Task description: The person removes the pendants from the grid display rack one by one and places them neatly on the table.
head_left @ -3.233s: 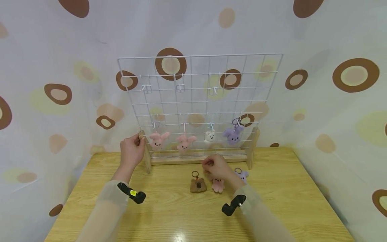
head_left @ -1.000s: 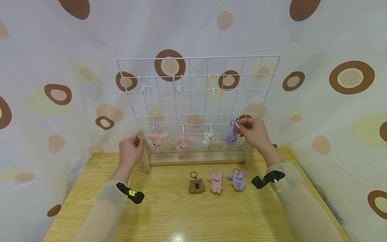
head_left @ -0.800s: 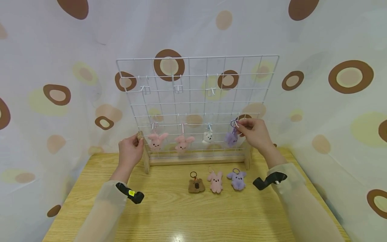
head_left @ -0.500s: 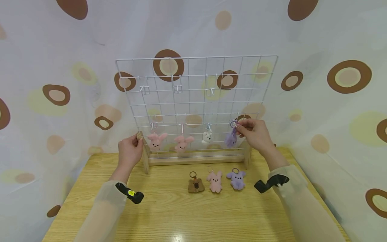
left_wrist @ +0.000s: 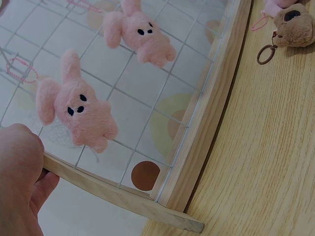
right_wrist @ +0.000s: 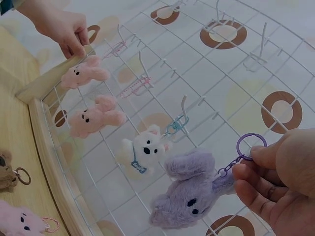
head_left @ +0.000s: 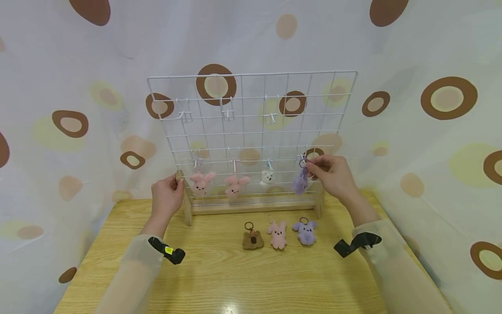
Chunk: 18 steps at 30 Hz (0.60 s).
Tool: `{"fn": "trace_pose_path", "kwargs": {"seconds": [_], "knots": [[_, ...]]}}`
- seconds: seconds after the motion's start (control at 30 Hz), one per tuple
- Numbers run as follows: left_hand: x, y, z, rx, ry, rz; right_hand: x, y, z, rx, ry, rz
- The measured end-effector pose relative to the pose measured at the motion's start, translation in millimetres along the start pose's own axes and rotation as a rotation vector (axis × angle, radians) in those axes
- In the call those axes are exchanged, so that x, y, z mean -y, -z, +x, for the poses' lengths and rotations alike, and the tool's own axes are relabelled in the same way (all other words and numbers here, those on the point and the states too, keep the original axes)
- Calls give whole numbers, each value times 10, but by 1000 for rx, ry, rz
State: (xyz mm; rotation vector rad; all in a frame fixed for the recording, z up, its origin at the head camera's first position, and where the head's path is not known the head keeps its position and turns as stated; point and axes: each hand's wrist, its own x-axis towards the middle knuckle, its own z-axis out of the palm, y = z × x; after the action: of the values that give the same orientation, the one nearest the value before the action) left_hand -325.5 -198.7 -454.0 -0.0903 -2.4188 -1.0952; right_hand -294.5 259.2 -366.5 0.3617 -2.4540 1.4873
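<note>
My right hand (right_wrist: 275, 182) pinches the purple ring (right_wrist: 251, 146) of a purple plush bunny keychain (right_wrist: 189, 191) between thumb and fingers. In the head view that ring is right at the lower right hook of the white wire grid rack (head_left: 252, 131), and the bunny dangles side-on below it. My left hand (head_left: 166, 196) grips the top of the rack's left wooden upright (left_wrist: 113, 189). Hanging from lower hooks to the left are two pink plush bunny keychains (head_left: 201, 183) and a white plush bear keychain (right_wrist: 145, 150) with a blue tag.
On the wooden table (head_left: 219, 279) before the rack lie a brown plush bear keychain (head_left: 252, 240), a pink bunny keychain (head_left: 278, 235) and a second purple bunny keychain (head_left: 306, 232). Bare hooks (head_left: 227, 114) project from the upper grid. A patterned cloth (head_left: 412, 144) stands behind.
My right hand has risen from over the pink bunny on the table to the hanging purple keychain. That bunny has since turned side-on and dropped slightly. My left hand stays on the upright.
</note>
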Motion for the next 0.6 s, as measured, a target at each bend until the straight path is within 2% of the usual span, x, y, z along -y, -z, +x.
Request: {"fn": "trace_pose_path", "kwargs": {"seconds": [0.33, 0.6], "knots": [[-3, 3, -7, -2, -8, -8, 98, 7, -157, 33, -4, 30], [11, -8, -2, -6, -6, -10, 154, -66, -274, 67, 4, 49]]}}
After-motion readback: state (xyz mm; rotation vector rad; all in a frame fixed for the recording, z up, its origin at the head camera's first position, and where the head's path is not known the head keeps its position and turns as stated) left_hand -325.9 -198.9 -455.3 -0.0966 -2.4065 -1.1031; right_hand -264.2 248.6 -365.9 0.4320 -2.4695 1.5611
